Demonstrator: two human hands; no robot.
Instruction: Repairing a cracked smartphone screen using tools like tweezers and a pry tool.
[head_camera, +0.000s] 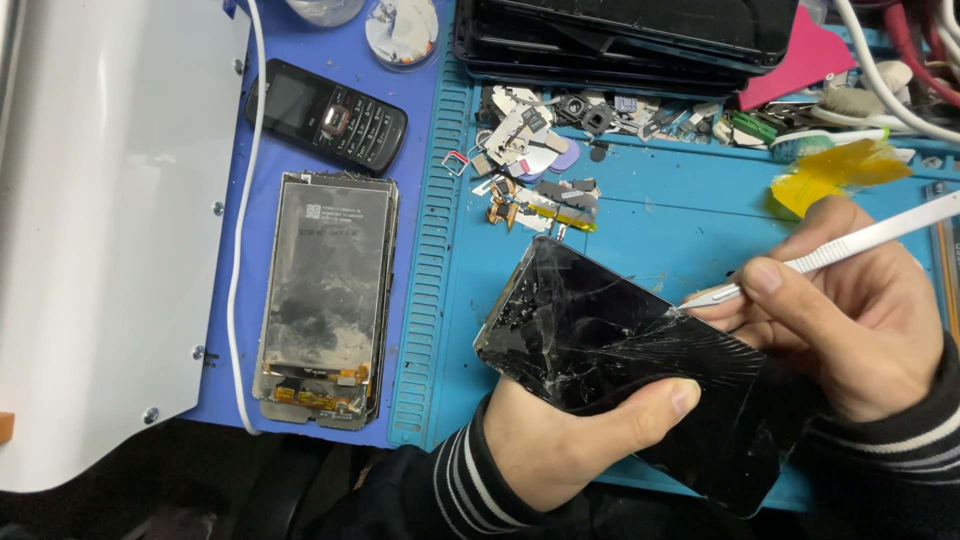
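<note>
Left hand (560, 440) grips cracked phone (630, 370) | right hand (850, 310) pinches white tool (830, 255) at its edge | screen not yet lifted.

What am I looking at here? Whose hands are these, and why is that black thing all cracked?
This is one picture, taken by a camera worn on a person's head, looking down at their own two hands. The left hand holds a phone with a black, badly cracked screen; why it cracked, the picture does not show. The right hand holds a thin white tool like a pen, with its tip at the glass edge. Underneath is a blue work mat. To the left lie a small black keypad phone and an opened grey phone part. At the back sits a pile of tiny parts and some yellow tape.
</note>
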